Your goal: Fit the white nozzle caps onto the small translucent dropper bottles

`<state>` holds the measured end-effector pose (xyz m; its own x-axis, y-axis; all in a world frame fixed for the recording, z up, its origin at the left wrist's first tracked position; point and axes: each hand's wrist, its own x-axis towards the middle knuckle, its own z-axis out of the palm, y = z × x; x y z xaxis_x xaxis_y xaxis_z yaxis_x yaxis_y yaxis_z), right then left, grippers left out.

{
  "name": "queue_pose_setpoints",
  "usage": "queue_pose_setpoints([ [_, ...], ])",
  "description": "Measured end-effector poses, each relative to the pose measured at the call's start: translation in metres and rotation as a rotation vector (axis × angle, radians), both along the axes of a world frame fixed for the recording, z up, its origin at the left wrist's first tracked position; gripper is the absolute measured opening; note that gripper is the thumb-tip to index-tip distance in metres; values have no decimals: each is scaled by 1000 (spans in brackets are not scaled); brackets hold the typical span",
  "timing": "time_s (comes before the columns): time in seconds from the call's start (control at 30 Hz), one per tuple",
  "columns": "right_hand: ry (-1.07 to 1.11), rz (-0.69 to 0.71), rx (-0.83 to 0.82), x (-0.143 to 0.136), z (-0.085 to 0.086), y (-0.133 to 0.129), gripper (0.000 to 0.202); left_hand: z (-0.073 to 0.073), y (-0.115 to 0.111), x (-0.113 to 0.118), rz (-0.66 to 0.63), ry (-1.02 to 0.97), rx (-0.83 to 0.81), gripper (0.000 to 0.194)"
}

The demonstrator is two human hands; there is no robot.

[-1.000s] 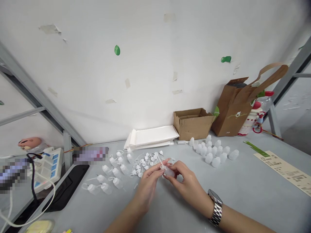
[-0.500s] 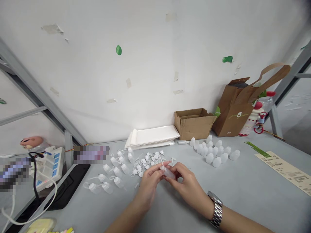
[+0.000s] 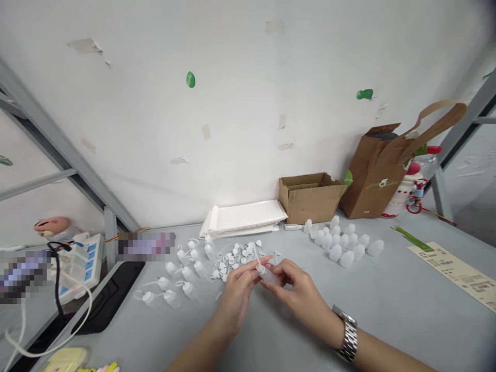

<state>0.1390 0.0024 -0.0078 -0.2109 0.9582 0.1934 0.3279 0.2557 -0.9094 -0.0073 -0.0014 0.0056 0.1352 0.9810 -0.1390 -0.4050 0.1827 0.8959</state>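
White, translucent, pinched between two hands: gripping the small bottle (image 3: 270, 276) by its body with the right hand (image 3: 301, 287), left hand (image 3: 239, 287) closed at the neck. Slanting lengthwise, neck up toward the left fingertips, base down toward the right. Touching both, favouring neither, just nearside of the loose caps (image 3: 232, 260).

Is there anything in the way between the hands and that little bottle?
No, nothing visible. The right hand holds the little bottle directly, and the left hand is at its top end. The loose white caps lie beyond, not between.
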Motion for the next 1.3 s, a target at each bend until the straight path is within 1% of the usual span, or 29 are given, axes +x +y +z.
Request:
queue_pose_setpoints([
  [0.1,81,9,-95,1,4,1,13,0,1,-1,-42,-47,5,29],
  [0.23,279,111,-298,1,8,4,22,-1,3,-3,-92,-91,19,30],
  [0.33,383,153,-380,0,9,7,30,-1,4,-3,-102,-120,26,31],
  [0.6,498,244,-467,2,12,10,32,0,5,-4,-142,-212,0,32],
  [0.8,592,354,-541,4,13,9,26,-1,6,-4,-207,-275,-12,33],
  [1.0,664,469,-663,7,21,8,21,0,3,-6,-250,-234,-12,31],
  [1.13,661,563,-728,12,20,9,20,3,2,-4,-251,-195,-23,29],
  [1.23,647,563,-728,12,19,11,23,2,3,-3,-232,-174,-24,23],
  [1.3,616,518,-661,11,18,12,25,1,4,-2,-203,-170,-15,19],
])
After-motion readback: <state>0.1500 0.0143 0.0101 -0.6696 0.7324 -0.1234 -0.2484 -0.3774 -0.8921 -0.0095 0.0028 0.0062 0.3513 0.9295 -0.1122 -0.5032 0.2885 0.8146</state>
